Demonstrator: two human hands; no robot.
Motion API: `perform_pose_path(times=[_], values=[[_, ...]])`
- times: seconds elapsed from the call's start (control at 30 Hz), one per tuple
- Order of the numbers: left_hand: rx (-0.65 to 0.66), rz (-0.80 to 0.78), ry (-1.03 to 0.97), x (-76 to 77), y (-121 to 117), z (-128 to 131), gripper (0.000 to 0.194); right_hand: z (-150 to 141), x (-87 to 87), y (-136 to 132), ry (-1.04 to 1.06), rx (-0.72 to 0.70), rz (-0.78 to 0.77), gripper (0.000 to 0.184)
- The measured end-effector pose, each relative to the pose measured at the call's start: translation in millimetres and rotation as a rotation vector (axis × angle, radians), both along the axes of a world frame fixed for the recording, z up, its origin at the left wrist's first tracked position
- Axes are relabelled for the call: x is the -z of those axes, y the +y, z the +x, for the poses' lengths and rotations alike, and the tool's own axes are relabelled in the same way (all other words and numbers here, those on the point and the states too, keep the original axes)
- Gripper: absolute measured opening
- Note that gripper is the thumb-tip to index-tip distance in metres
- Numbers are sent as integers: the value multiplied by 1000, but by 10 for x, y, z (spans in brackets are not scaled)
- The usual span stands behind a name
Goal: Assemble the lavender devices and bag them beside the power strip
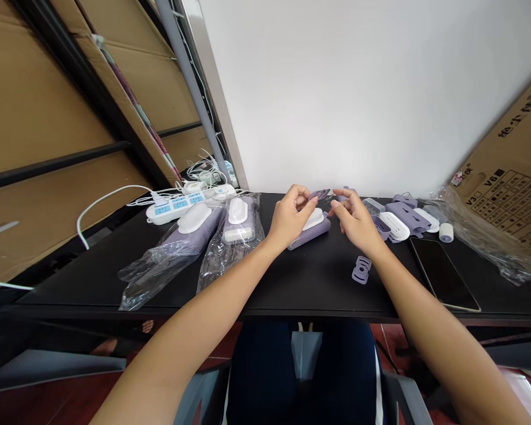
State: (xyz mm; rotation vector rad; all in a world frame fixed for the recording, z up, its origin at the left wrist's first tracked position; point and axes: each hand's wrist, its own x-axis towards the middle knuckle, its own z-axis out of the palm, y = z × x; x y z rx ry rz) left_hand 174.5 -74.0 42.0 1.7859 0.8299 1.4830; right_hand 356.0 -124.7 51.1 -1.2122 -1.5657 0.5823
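My left hand (pixel 289 217) pinches a small lavender plastic piece (pixel 319 193) between thumb and fingertips. My right hand (pixel 356 221) pinches a similar lavender piece (pixel 346 193) close by, and I cannot tell whether the two are joined. Just below both hands, a lavender device with a white oval top (pixel 308 230) lies on the black table (pixel 318 295). A loose lavender slotted part (pixel 361 270) lies nearer me, below my right hand. Two similar devices in clear plastic bags (pixel 194 227) lie to the left of my left hand.
A white power strip (pixel 174 208) with tangled white cables lies at the table's far left. To the right are several lavender and white parts (pixel 402 219), a black tablet (pixel 442 274), a white roll (pixel 446 232) and crumpled plastic. Cardboard boxes stand on both sides.
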Motion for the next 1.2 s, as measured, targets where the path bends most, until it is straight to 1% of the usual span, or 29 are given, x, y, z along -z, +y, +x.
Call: perform_pose_path(times=[0.07, 0.13, 0.23, 0.3, 0.37, 0.43, 0.5, 0.63, 0.7, 1.2], values=[[-1, -11, 11, -8, -21, -5, 17, 7, 6, 3, 7, 4, 5, 47], [6, -2, 12, -13, -33, -15, 20, 7, 7, 4, -25, 17, 25, 44], [-6, 17, 24, -12, -30, -29, 31, -10, -11, -17, -129, 57, 69, 41], [-25, 25, 39, -8, -20, -33, 32, -26, -33, -45, -206, 77, 92, 37], [-35, 33, 52, -8, -16, -33, 31, -39, -56, -75, -244, 99, 110, 38], [-49, 51, 68, -14, -25, -33, 29, -47, -72, -99, -234, 117, 103, 44], [-68, 81, 101, -26, -47, -36, 27, -50, -78, -112, -199, 124, 91, 46], [-90, 158, 183, -41, -96, -43, 24, -52, -75, -115, -188, 97, 100, 34], [-98, 183, 206, -39, -109, -43, 24, -53, -72, -112, -207, 94, 98, 31], [-77, 246, 230, -12, -98, -45, 22, -47, -41, -90, -243, 115, 98, 28]])
